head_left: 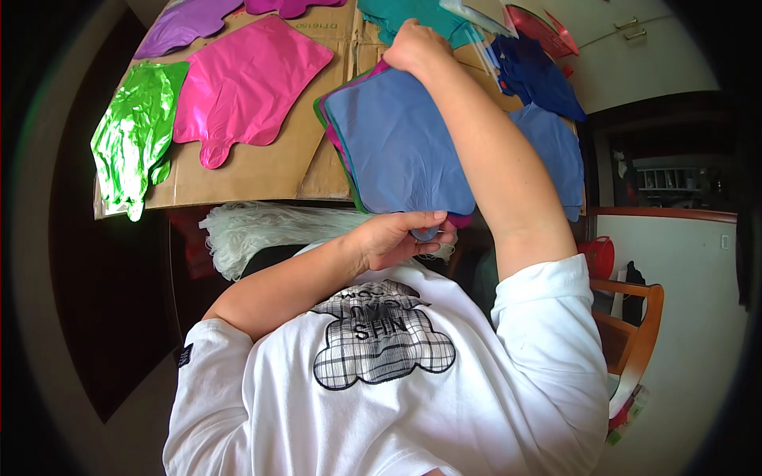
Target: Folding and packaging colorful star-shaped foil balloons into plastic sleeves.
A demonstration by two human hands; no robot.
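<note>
I hold a stack of flat, uninflated foil balloons [397, 143] over a cardboard sheet [262, 170]; the top one is blue, and pink, green and purple edges show beneath it. My left hand [397, 238] pinches the stack's narrow neck at its near end. My right hand [414, 47] grips the far edge of the stack, with its forearm lying across the right side.
On the cardboard lie a pink balloon [246, 87], a shiny green one [135, 135], a purple one [182, 24], teal [421, 16], dark blue [540, 75] and red [540, 28] ones. A white stringy bundle [262, 230] hangs at the near edge. A wooden chair [635, 333] stands at the right.
</note>
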